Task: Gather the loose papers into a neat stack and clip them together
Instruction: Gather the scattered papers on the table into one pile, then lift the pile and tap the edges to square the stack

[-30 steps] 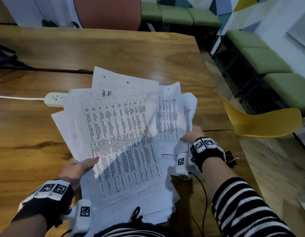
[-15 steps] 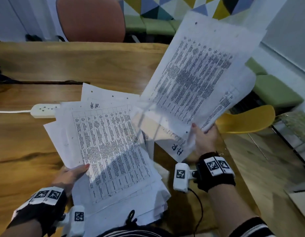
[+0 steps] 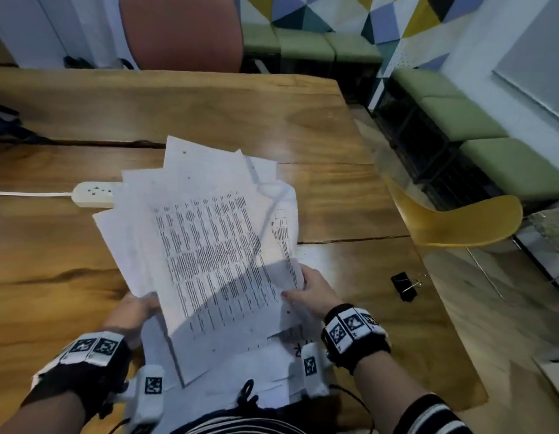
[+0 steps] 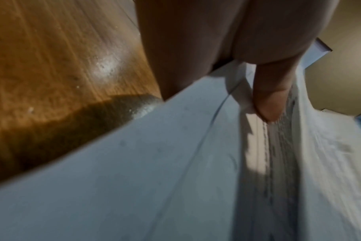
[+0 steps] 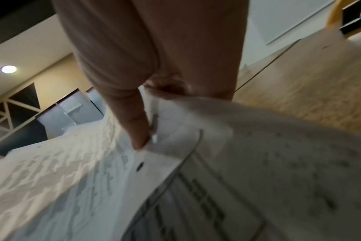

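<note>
On the wooden table [image 3: 272, 120] your papers [image 3: 206, 245] lie fanned and uneven, so you hold them from both sides to square them: left hand [image 3: 132, 311] pinching the left edge, right hand [image 3: 312, 292] pinching the right. The sheets your right hand held aloft half a second ago now lie on the pile, and the clip [image 3: 405, 286] waits just beside it, untouched.

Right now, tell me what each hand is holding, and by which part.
Both hands hold the papers: the left hand grips the near left edge, and the right hand pinches the near right edge. The clip lies untouched.
</note>
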Available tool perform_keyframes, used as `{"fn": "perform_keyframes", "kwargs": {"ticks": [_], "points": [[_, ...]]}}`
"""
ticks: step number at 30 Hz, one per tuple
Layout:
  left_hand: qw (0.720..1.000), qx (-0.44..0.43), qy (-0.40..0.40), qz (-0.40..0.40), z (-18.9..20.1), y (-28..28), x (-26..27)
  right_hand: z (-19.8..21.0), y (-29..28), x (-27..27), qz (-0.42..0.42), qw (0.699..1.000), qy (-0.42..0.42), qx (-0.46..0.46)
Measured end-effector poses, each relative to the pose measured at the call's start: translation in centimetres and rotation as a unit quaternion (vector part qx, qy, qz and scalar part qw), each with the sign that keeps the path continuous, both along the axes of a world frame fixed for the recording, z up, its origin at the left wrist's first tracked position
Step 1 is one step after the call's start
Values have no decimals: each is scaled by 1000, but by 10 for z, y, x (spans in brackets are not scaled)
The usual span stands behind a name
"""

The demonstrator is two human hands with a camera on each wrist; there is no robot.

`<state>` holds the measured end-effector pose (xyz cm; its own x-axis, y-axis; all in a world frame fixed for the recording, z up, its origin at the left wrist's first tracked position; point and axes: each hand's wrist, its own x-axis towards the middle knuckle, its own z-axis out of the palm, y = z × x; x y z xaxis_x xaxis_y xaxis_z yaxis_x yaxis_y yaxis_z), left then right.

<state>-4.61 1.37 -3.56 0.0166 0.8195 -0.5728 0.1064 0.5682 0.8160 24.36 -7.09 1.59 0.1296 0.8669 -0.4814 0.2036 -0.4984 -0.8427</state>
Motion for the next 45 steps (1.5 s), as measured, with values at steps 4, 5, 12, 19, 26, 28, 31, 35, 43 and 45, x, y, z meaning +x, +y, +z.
{"fn": "perform_keyframes", "kwargs": {"ticks": [4,5,12,19,26,28,31,35,43,45], "points": [[998,-37,-51,-2,3,1,-4,-10,11,10,-48,998,1,33],[997,-37,-62,-24,5,0,-2,-11,15,14,-80,996,13,39],[978,1,-168,-125,36,-6,26,-12,20,30,-74,970,232,12],[972,10,-151,-181,39,-8,72,-30,-29,45,-149,976,159,3],[980,149,117,-53,26,2,81,-29,-66,64,-248,953,175,25],[961,115,236,-81,25,5,81,-24,-65,65,-248,950,192,11],[958,76,250,-118,32,6,90,-27,-48,60,-242,955,172,-14],[983,31,120,-134,30,16,90,-24,-23,45,-259,956,139,-16],[980,-78,-100,-153,31,14,76,-26,-9,33,-254,960,118,-12],[975,-70,-116,-178,34,13,77,-23,-8,33,-248,960,126,-7]]}}
